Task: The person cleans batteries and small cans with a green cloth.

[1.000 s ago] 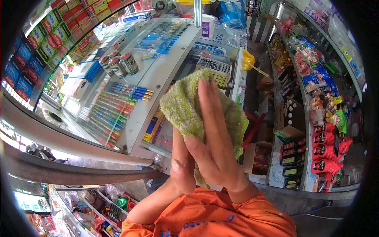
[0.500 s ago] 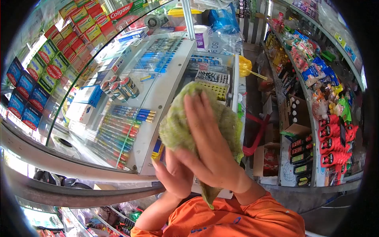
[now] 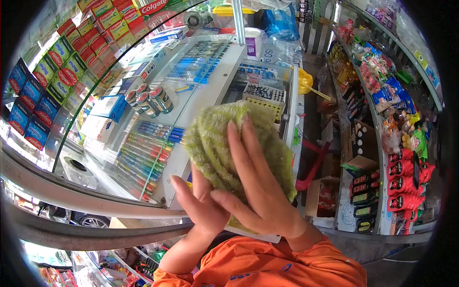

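Note:
A bunched yellow-green terry cloth (image 3: pixel 210 138) is pressed between my two hands, above the front part of the glass counter. My right hand (image 3: pixel 267 201) lies over it from above, with fingers stretched along the folds. Beneath and to the left, my left hand (image 3: pixel 205 208) supports the cloth, its thumb sticking out and its fingertips hidden behind the fabric. The wrists are close together in front of an orange shirt (image 3: pixel 267 263).
Inside the glass counter (image 3: pixel 210 105) lie rows of pens (image 3: pixel 143 158), small jars (image 3: pixel 160 99) and a tray of batteries (image 3: pixel 263 93). Toothpaste boxes (image 3: pixel 62 76) are stacked at left. Shelves of packaged goods (image 3: pixel 401 182) and a cardboard box (image 3: pixel 361 148) stand at right.
The cloth has been turned and bunched into thicker folds, and its hanging lower corner no longer shows. My left hand has shifted slightly left. The view has moved a little.

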### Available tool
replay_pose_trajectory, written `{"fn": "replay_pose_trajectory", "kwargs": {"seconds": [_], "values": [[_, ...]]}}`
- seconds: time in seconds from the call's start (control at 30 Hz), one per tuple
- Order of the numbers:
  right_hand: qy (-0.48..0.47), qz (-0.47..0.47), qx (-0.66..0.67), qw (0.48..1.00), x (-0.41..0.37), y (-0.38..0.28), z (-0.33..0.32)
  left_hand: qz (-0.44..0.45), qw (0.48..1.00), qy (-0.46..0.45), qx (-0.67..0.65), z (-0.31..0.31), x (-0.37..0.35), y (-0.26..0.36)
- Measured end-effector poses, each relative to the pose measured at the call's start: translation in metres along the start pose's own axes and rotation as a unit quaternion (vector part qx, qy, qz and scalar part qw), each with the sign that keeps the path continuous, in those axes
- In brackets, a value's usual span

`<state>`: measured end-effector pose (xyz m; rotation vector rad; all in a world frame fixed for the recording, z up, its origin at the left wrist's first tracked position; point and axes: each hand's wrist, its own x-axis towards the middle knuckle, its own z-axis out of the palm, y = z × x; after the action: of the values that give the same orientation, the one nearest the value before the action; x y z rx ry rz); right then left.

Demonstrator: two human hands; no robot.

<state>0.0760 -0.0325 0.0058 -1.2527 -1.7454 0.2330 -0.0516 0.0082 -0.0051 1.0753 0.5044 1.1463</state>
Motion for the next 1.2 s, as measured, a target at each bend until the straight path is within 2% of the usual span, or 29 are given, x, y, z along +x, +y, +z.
{"fn": "replay_pose_trajectory", "kwargs": {"seconds": [0.03,0.1,0.13,0.17,0.23,0.27,0.37,0.43,0.47,0.5,0.57,0.6,0.63,0.7,0.77,0.83,0.87,0.9,0.97,1.0,1.03,1.07,1.1,1.13,1.17,1.2], "values": [[0.0,-0.001,0.001,1.0,0.0,0.0,0.0,0.001,1.0,0.001,0.001,0.002,0.003,0.001],[0.054,0.007,0.113,0.992,0.0,0.002,0.002,-0.033,0.992,0.082,-0.089,0.009,0.006,0.001],[0.053,0.051,0.169,0.983,-0.003,0.007,0.005,0.011,0.999,0.03,-0.016,0.01,0.006,-0.004],[0.052,0.049,0.171,0.983,-0.003,0.006,0.005,0.01,1.0,-0.002,0.022,0.006,0.005,-0.008],[0.063,0.093,0.259,0.959,-0.001,0.004,0.005,0.047,0.984,-0.032,0.168,0.011,0.004,-0.007],[0.059,0.06,0.217,0.973,-0.003,0.009,0.004,0.049,0.984,-0.029,0.168,0.01,0.006,-0.006],[0.049,0.043,0.227,0.972,-0.007,0.001,0.001,0.08,0.993,-0.019,0.088,0.007,0.015,-0.004],[0.03,0.038,0.244,0.969,-0.012,0.0,0.002,0.117,0.948,0.09,0.281,0.001,0.024,-0.005],[0.014,0.033,0.26,0.965,-0.012,-0.001,0.003,0.001,0.99,0.142,0.014,0.017,0.033,0.004],[0.012,0.031,0.26,0.965,-0.01,-0.002,0.005,0.004,0.99,0.143,0.014,0.017,0.033,0.002],[0.032,-0.031,0.256,0.966,-0.006,-0.005,0.012,0.055,0.99,0.057,0.113,0.015,0.031,-0.003],[0.011,-0.004,0.223,0.975,-0.007,-0.004,0.01,-0.01,0.985,0.038,0.167,0.013,0.028,0.003],[0.01,-0.005,0.222,0.975,-0.006,-0.002,0.009,-0.009,0.985,0.039,0.167,0.013,0.027,-0.001],[0.053,0.029,0.201,0.978,0.004,0.001,0.005,0.01,0.992,-0.101,0.078,0.022,0.023,-0.004],[0.057,0.019,0.199,0.978,0.01,-0.006,-0.006,0.017,0.987,-0.129,0.097,0.026,0.009,0.004],[0.041,0.003,0.147,0.988,0.009,-0.008,-0.007,-0.012,0.994,-0.105,0.011,0.029,0.005,0.017],[0.012,-0.022,0.126,0.992,0.006,-0.008,-0.005,0.01,0.998,-0.057,-0.022,0.03,0.008,0.017],[0.01,-0.024,0.126,0.992,0.003,-0.012,-0.002,0.026,0.998,-0.052,-0.01,0.014,0.014,0.013],[-0.028,-0.049,0.102,0.993,0.001,-0.017,0.003,-0.047,0.992,0.023,-0.111,0.024,0.024,0.025],[-0.016,-0.07,0.074,0.995,0.003,-0.015,0.001,-0.044,0.993,0.019,-0.109,0.024,0.022,0.023],[-0.009,-0.073,0.074,0.995,0.006,-0.013,-0.001,-0.021,0.999,-0.03,-0.021,0.021,0.016,0.018],[0.013,-0.019,0.099,0.995,0.01,-0.009,-0.004,0.005,0.994,-0.081,0.067,0.018,0.009,0.011],[0.036,0.031,0.124,0.991,0.015,-0.005,-0.008,0.088,0.981,-0.12,0.128,-0.005,0.013,-0.03],[0.043,0.025,0.177,0.983,0.015,-0.002,-0.01,0.056,0.985,-0.112,0.116,0.003,0.007,-0.017],[0.047,0.013,0.175,0.983,0.016,-0.004,-0.008,0.024,0.989,-0.102,0.103,0.013,0.002,0.0],[0.023,0.005,0.148,0.989,0.014,-0.008,-0.005,0.002,0.997,-0.079,0.023,0.017,0.005,0.01]]}}
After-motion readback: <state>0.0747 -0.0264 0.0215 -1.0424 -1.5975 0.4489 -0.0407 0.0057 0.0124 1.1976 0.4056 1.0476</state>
